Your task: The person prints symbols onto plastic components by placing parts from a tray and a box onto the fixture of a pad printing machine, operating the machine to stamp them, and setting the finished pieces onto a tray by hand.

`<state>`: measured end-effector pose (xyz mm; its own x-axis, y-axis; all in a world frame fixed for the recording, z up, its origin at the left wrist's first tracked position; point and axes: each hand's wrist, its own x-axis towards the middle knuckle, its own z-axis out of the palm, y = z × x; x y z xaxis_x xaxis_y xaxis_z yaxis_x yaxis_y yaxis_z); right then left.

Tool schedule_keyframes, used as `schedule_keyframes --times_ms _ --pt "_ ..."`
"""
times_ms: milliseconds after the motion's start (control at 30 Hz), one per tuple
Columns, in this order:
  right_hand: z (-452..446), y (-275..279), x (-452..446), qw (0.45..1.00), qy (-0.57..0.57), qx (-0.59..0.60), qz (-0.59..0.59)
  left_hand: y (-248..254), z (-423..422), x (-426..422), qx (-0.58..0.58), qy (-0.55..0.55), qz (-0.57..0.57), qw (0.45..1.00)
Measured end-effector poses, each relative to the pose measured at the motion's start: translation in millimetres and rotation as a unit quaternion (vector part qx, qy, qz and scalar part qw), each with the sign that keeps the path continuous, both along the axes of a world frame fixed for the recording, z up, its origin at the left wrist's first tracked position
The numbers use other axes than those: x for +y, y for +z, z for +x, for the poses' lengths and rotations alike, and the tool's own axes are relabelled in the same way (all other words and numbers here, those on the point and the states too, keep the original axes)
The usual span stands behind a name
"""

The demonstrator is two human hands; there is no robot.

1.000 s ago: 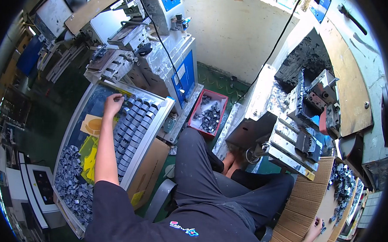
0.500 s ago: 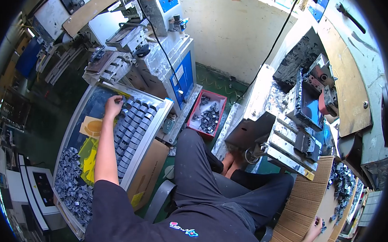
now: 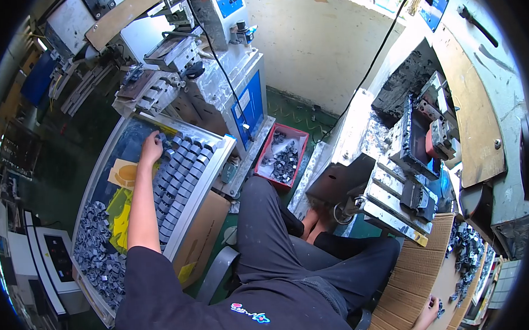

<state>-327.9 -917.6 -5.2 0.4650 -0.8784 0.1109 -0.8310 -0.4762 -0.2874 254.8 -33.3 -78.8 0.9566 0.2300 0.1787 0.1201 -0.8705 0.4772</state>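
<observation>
My left hand [image 3: 151, 148] is over the upper part of the framed tray [image 3: 209, 198], its fingers pinched on a small grey part [image 3: 159, 138] beside the top of the rows. Grey parts [image 3: 179, 179] stand in neat rows to the right of my forearm. A loose heap of similar parts [image 3: 98, 255] fills the tray's lower left, next to yellow sheets [image 3: 120, 217]. At the lower right, my right hand [image 3: 427, 315] is at a cardboard box [image 3: 408, 282], its fingers closed near a small dark part [image 3: 440, 308].
A red box [image 3: 285, 155] with loose parts stands on the floor between two machines. The right machine [image 3: 414, 146] has a metal fixture [image 3: 396, 200] near my knee. The left machine [image 3: 238, 101] stands behind the tray. A black cable hangs on each side.
My left hand has shifted slightly left and down from the top end of the rows. On the right machine, the red-padded head has moved. My right hand has hardly moved.
</observation>
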Motion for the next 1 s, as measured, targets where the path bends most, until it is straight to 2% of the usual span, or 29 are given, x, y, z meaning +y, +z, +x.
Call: schedule_keyframes --times_ms 133,233,433,533,633,733,800,1000 --pt "-1.5 -2.1 -2.7 1.000 0.004 0.001 0.000 -0.1 0.1 8.3 0.021 0.033 0.035 0.999" --pt "-0.4 -1.3 -1.0 1.000 0.003 0.001 -0.002 4.3 -2.7 6.2 -0.008 0.048 0.074 0.996" --pt "-6.9 -7.8 -9.3 1.000 0.016 -0.003 -0.007 17.8 -4.4 -5.8 -0.043 -0.048 0.122 0.990" --pt "-3.8 -3.1 -3.2 1.000 0.011 0.001 -0.006 16.6 3.3 -2.2 0.000 -0.037 0.141 0.989" --pt "-3.1 -2.8 -3.3 1.000 0.006 0.003 -0.008 17.9 10.5 -0.8 -0.008 -0.005 0.021 1.000" --pt "2.0 3.4 4.5 1.000 0.008 0.001 -0.001 21.1 8.0 -11.8 -0.069 0.008 -0.169 0.983" --pt "17.6 20.9 28.6 0.999 0.011 -0.020 0.026 26.2 0.4 -19.0 -0.070 0.000 -0.185 0.980" --pt "3.2 2.3 1.2 1.000 0.012 0.008 -0.007 37.8 -29.9 -42.5 -0.047 0.003 -0.198 0.979"
